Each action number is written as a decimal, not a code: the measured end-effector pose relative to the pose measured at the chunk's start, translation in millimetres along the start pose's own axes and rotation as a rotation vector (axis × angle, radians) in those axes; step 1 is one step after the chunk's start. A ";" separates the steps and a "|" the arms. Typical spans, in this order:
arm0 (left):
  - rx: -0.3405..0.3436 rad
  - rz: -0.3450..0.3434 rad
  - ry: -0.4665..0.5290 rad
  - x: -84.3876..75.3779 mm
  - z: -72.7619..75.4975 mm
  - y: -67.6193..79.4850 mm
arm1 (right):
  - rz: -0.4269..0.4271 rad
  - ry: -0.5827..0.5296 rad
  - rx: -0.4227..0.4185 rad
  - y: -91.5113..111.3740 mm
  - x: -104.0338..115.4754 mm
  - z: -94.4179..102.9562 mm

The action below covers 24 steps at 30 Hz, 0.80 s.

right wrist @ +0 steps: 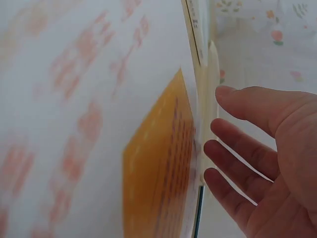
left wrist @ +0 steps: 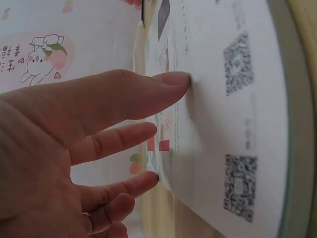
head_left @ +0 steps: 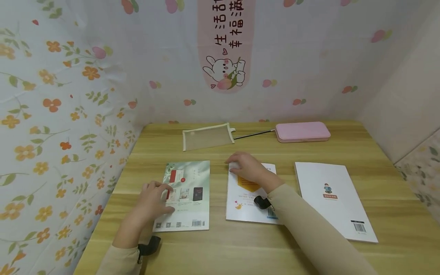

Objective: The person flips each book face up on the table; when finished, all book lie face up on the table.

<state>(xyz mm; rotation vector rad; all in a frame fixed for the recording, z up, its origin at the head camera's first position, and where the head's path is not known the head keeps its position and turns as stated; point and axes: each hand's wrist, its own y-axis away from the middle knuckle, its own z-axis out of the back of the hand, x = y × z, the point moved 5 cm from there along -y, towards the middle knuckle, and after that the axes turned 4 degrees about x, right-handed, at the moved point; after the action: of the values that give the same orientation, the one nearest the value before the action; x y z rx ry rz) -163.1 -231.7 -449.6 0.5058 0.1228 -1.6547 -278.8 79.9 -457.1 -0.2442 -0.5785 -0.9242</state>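
Observation:
A pale green book (head_left: 196, 173) lies face down on the left, with small product pictures, QR codes and a barcode. My left hand (head_left: 151, 202) hovers over its left side, fingers spread; in the left wrist view the thumb (left wrist: 163, 87) tip is at the cover, though contact is unclear. In the middle lies a white book (head_left: 237, 208) with an orange patch. Over its upper left corner is my right hand (head_left: 250, 168). Loosely bent right fingers (right wrist: 242, 148) hold nothing in the right wrist view; whether they touch the book cannot be told.
A third white book (head_left: 326, 214) with a small cartoon reader lies to the right, partly behind the right sleeve. Behind the books are a cream-edged mesh pouch (head_left: 209, 138), a thin dark rod (head_left: 253, 135) and a pink case (head_left: 302, 131). Patterned curtains (head_left: 165, 49) border the wooden table (head_left: 192, 252).

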 end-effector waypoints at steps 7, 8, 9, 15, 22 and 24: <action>-0.010 0.025 -0.058 1.8 1.8 11.4 | 0.020 0.042 0.055 -15.6 13.9 -12.0; -0.008 0.025 -0.063 2.0 1.7 12.4 | 0.014 0.054 0.063 -17.1 15.5 -13.4; -0.005 0.024 -0.064 2.5 1.4 13.3 | 0.009 0.066 0.070 -18.9 17.2 -14.9; -0.004 0.018 -0.054 1.3 2.5 15.8 | 0.055 0.156 0.070 -28.2 24.5 -18.7; 0.027 0.045 -0.051 3.3 1.5 21.6 | 0.096 0.169 0.094 -38.7 35.7 -31.2; 0.035 0.057 -0.044 3.8 0.5 23.2 | 0.103 0.187 0.102 -39.3 38.3 -35.3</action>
<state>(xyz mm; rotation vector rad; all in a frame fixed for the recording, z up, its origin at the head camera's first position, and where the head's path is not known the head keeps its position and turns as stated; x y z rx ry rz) -141.1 -239.1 -445.7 0.4952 0.0465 -1.6134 -279.9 15.4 -466.1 -0.0931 -0.4347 -0.8054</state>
